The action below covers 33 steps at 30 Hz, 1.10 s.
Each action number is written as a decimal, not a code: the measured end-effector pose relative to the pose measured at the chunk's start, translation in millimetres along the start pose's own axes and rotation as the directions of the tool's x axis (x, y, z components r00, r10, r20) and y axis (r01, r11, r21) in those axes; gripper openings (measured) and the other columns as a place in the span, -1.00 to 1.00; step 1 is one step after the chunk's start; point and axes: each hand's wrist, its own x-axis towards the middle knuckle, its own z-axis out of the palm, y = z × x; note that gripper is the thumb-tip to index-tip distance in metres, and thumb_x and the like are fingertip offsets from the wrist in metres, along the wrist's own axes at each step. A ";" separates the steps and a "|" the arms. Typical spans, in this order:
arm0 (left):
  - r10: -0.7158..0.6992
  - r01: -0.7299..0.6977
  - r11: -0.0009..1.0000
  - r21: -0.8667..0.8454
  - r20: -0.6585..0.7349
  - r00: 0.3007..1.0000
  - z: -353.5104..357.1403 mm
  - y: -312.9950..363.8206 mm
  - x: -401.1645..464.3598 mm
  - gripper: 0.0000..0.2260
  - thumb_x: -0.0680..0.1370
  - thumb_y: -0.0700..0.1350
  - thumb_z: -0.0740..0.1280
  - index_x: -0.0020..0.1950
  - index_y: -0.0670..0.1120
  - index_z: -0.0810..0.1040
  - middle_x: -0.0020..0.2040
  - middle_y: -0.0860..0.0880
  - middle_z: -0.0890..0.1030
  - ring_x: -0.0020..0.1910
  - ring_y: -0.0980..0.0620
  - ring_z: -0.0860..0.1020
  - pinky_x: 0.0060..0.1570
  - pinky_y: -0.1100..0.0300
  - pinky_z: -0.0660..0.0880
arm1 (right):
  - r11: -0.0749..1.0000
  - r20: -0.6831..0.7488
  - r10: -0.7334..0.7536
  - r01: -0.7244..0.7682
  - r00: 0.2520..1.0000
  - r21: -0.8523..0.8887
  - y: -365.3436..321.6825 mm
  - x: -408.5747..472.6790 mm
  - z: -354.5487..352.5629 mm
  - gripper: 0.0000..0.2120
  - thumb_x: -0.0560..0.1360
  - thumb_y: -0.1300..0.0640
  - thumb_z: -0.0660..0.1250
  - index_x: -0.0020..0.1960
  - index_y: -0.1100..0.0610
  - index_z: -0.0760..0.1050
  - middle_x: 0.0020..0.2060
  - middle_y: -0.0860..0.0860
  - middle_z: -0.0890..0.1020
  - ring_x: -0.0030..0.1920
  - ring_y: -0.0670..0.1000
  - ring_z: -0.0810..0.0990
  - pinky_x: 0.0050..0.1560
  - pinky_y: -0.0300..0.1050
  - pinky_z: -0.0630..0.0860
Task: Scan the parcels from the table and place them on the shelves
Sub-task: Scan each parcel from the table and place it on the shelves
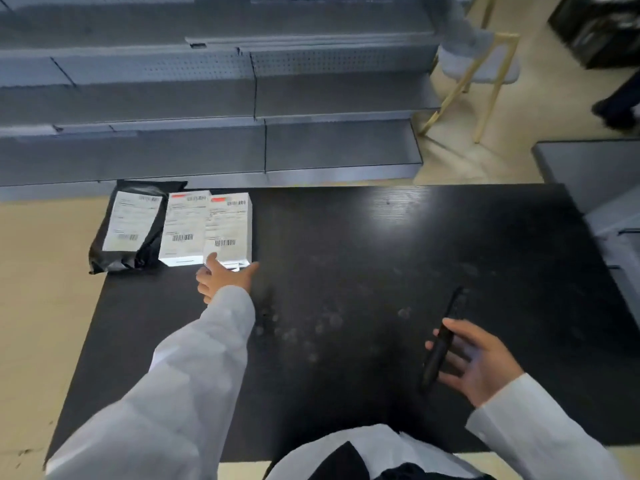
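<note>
**Reaching for the first parcel**

Low in the frame, on the right, the right hand (474, 362) holds a thin black scanner (439, 355). The fingers curl loosely round it, so it looks ready to use. The black desk (381, 258) fills the middle of the frame.

Further up and to the left, the left hand (221, 277) stretches out in a white sleeve. Its fingers are spread and touch the near edge of a white parcel (230, 226). It grips nothing yet.

Three parcels lie in a row at the desk's far left corner. A second white parcel (183, 226) sits just beside the first. A black bag parcel (133, 223) is at the end. Their labels face up, likely for easy scanning.

Beyond the desk stand the grey shelves (311, 147), where the parcels should go.
</note>
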 end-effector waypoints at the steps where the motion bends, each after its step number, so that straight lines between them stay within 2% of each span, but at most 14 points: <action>1: 0.013 -0.012 1.000 0.021 -0.025 1.000 3.4 2.7 11.4 -0.12 0.33 0.11 0.55 0.53 0.11 0.15 0.50 -0.12 0.19 0.44 -0.18 0.22 0.40 -0.09 0.18 | 1.000 -0.012 -0.003 0.003 1.000 0.010 1.1 -1.9 6.4 -0.65 0.22 0.09 0.50 -0.03 0.09 0.52 -0.07 0.12 0.62 -0.08 0.14 0.61 0.09 0.26 0.54; 3: 0.027 -0.024 0.998 0.050 -0.062 0.998 8.4 8.0 30.1 -0.04 0.29 0.15 0.57 0.54 0.14 0.09 0.53 -0.12 0.15 0.48 -0.17 0.18 0.43 -0.10 0.13 | 0.999 -0.020 -0.009 0.009 1.000 0.040 1.4 -2.6 17.0 -0.54 0.10 0.04 0.56 -0.06 0.09 0.51 -0.05 0.12 0.62 -0.06 0.14 0.62 0.21 0.35 0.47; 6: 0.045 -0.037 0.995 0.094 -0.083 0.995 13.6 11.4 48.3 -0.02 0.28 0.14 0.58 0.53 0.17 0.03 0.51 -0.13 0.15 0.46 -0.19 0.20 0.43 -0.12 0.15 | 0.997 -0.043 -0.033 0.036 0.999 0.065 3.3 -1.9 24.9 -0.68 0.25 0.10 0.44 -0.03 0.12 0.49 -0.01 0.14 0.58 -0.02 0.14 0.60 0.30 0.40 0.43; 10: 0.064 -0.053 0.992 0.116 -0.095 0.993 18.3 12.0 53.9 -0.05 0.30 0.04 0.58 0.51 0.14 0.04 0.41 -0.18 0.24 0.34 -0.21 0.29 0.36 -0.09 0.23 | 0.995 -0.062 -0.046 0.051 0.997 0.088 6.1 -5.4 24.7 -0.70 0.25 0.11 0.43 -0.04 0.11 0.48 -0.02 0.12 0.59 -0.02 0.14 0.61 0.30 0.38 0.44; 15: 0.111 -0.099 0.982 0.162 -0.062 0.992 27.7 -8.5 18.1 -0.06 0.30 0.04 0.60 0.49 0.16 0.06 0.37 -0.22 0.27 0.33 -0.24 0.28 0.37 -0.10 0.26 | 0.991 -0.088 -0.041 0.051 0.995 0.120 6.2 -13.8 7.0 -0.69 0.30 0.13 0.44 0.01 0.11 0.50 -0.01 0.14 0.59 0.03 0.17 0.60 0.26 0.36 0.47; 18: 0.133 -0.139 0.962 0.235 0.038 0.990 34.6 -34.1 -25.8 -0.07 0.31 0.08 0.58 0.51 0.15 0.06 0.39 -0.20 0.29 0.33 -0.25 0.27 0.37 -0.12 0.28 | 0.988 -0.078 -0.014 0.025 0.997 0.152 5.1 -16.0 -9.2 -0.90 0.48 0.18 0.38 -0.01 0.10 0.50 -0.05 0.14 0.58 -0.01 0.16 0.58 0.25 0.32 0.44; 20: 0.148 -0.177 0.945 0.275 0.124 0.981 40.6 -52.5 -64.1 -0.07 0.32 0.11 0.56 0.52 0.14 0.05 0.38 -0.16 0.28 0.33 -0.23 0.25 0.34 -0.14 0.30 | 0.987 -0.057 0.003 0.007 0.998 0.160 2.5 -16.2 -21.6 -0.96 0.53 0.18 0.35 -0.04 0.11 0.51 -0.11 0.12 0.59 -0.06 0.14 0.58 0.21 0.29 0.45; 23: 0.155 -0.227 0.924 0.307 0.243 0.958 53.8 -81.8 -130.0 -0.05 0.31 0.12 0.55 0.53 0.17 0.02 0.39 -0.09 0.25 0.34 -0.20 0.20 0.28 -0.12 0.33 | 0.988 -0.005 0.008 -0.007 1.000 0.157 -1.1 -14.6 -43.0 -0.95 0.52 0.15 0.37 -0.03 0.10 0.53 -0.14 0.09 0.61 -0.10 0.12 0.61 0.06 0.21 0.51; 27: 0.188 -0.347 0.844 0.409 0.380 0.906 75.6 -120.2 -213.7 -0.01 0.29 0.23 0.51 0.52 0.21 -0.05 0.40 -0.05 0.25 0.38 -0.15 0.19 0.35 -0.03 0.25 | 0.983 0.071 0.045 -0.056 0.997 0.173 9.0 -5.5 -79.1 -0.91 0.51 0.14 0.38 0.00 0.12 0.55 -0.14 0.09 0.62 -0.10 0.12 0.62 -0.01 0.17 0.55; 29: 0.232 -0.410 0.808 0.423 0.411 0.882 82.2 -134.2 -245.7 -0.05 0.29 0.23 0.50 0.50 0.21 -0.03 0.38 -0.03 0.27 0.37 -0.13 0.21 0.33 -0.01 0.26 | 0.982 0.112 0.086 -0.103 0.990 0.161 19.9 -0.4 -99.2 -0.86 0.51 0.12 0.38 0.05 0.12 0.55 -0.12 0.09 0.61 -0.09 0.11 0.62 -0.05 0.14 0.55; 33: 0.236 -0.417 0.784 0.460 0.401 0.885 91.6 -142.2 -275.0 -0.06 0.29 0.23 0.50 0.48 0.18 -0.01 0.39 0.02 0.28 0.38 -0.12 0.22 0.30 -0.07 0.32 | 0.972 0.139 0.158 -0.179 0.978 0.151 47.6 5.1 -139.2 -0.78 0.50 0.10 0.40 0.13 0.12 0.54 -0.13 0.08 0.64 -0.10 0.12 0.62 -0.09 0.10 0.55</action>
